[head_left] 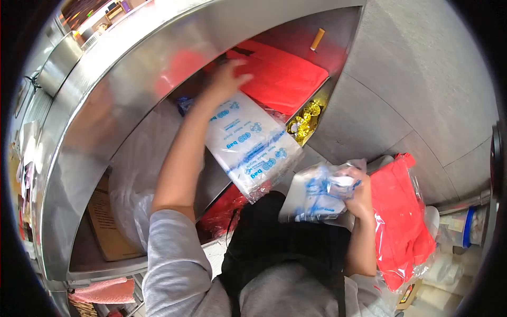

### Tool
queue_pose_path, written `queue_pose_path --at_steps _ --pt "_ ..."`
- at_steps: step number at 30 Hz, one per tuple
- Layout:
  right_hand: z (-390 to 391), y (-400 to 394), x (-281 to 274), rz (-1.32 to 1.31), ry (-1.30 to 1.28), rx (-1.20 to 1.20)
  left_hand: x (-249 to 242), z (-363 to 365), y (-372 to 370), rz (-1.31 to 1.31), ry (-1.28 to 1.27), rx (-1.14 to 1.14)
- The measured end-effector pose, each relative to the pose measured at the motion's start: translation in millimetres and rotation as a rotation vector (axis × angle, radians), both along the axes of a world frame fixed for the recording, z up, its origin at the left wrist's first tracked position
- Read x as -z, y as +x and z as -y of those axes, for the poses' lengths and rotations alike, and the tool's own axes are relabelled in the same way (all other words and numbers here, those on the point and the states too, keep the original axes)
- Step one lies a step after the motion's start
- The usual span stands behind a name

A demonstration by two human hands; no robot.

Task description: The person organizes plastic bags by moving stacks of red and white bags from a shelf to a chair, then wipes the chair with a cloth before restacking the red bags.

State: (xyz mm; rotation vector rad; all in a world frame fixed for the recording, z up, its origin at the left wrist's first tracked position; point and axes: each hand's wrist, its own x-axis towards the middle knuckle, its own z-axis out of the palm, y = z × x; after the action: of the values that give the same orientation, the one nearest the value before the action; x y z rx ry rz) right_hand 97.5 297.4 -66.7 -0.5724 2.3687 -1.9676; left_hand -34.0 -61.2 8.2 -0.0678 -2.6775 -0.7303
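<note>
My left hand [229,82] is over the shelf, its fingers spread and somewhat blurred, near the red bags [280,74] and the upper end of a stack of white bags with blue print [248,140]. Nothing shows in its grasp. My right hand [359,195] is closed on a crumpled clear plastic bag with blue print [319,193], held in front of my dark apron. Beside that hand, on the right, lies a red bundle in clear wrapping [401,222].
Gold foil pieces [306,124] sit in a box at the shelf's corner. A cardboard piece [105,222] and clear plastic [132,201] lie at the shelf's left. The curved metal rim [79,137] borders it. Containers [459,230] stand at the lower right.
</note>
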Motion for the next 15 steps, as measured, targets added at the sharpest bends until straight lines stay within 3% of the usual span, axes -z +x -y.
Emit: queue_pose_path --at_steps 1,3,5,6,8,14,15 --pt "-9 5 3 0.101 -0.034 0.091 22 41 -18 0.116 -0.056 -0.145" --pt "-26 8 6 0.157 -0.098 0.244 32 66 0 -0.042 -0.536 -0.365" --pt "-41 8 8 0.078 -0.148 0.361 83 134 -38 0.328 -0.556 -0.349" --pt "-36 9 -2 -0.012 -0.211 0.376 83 137 -37 0.319 -0.409 -0.317" --pt "-50 12 9 0.068 -0.251 0.437 78 136 -27 0.306 -0.121 -0.256" --pt "-61 13 21 0.092 -0.408 0.554 23 67 -11 -0.225 -0.082 -0.176" --pt "-60 12 18 0.076 -0.432 0.573 11 54 -9 -0.383 -0.196 -0.159"
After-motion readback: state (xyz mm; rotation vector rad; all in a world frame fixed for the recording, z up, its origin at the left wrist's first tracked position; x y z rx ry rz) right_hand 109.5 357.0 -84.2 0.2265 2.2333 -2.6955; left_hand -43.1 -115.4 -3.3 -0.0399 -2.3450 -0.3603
